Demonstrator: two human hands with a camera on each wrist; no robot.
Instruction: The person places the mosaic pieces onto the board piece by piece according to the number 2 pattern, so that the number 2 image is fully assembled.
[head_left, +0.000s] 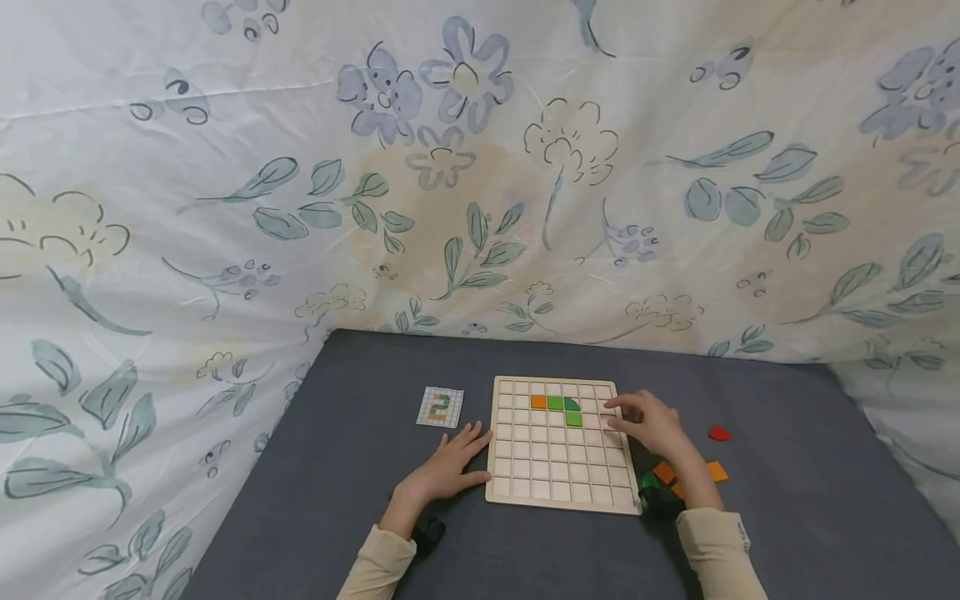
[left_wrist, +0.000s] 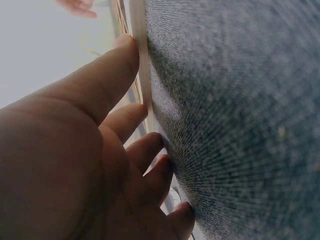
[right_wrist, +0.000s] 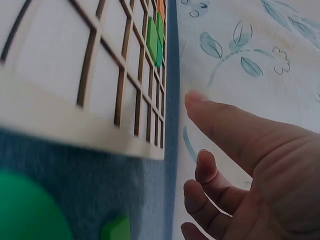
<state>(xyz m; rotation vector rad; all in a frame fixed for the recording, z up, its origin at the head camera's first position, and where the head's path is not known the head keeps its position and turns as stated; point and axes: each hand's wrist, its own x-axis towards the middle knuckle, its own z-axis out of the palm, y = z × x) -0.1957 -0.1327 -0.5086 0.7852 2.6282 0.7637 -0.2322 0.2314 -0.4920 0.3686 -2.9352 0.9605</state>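
A wooden grid board [head_left: 559,472] lies on the dark cloth. In its upper rows sit an orange square tile [head_left: 538,402], a green square tile [head_left: 555,403], a dark green quarter-round tile [head_left: 572,404] and, below that, another green square [head_left: 573,418]. My left hand [head_left: 444,468] has its fingers spread, with thumb and fingertips at the board's left edge; the left wrist view shows the thumb [left_wrist: 112,75] against the wooden rim. Over the board's upper right edge is my right hand [head_left: 651,423], thumb and fingers apart, nothing visible between them.
A small card [head_left: 440,407] with a coloured grid pattern lies left of the board. Right of it, partly under the right forearm, are orange tiles [head_left: 717,472] and green tiles [head_left: 649,480]. A red tile [head_left: 719,433] lies farther off. A floral curtain [head_left: 480,208] hangs behind the table.
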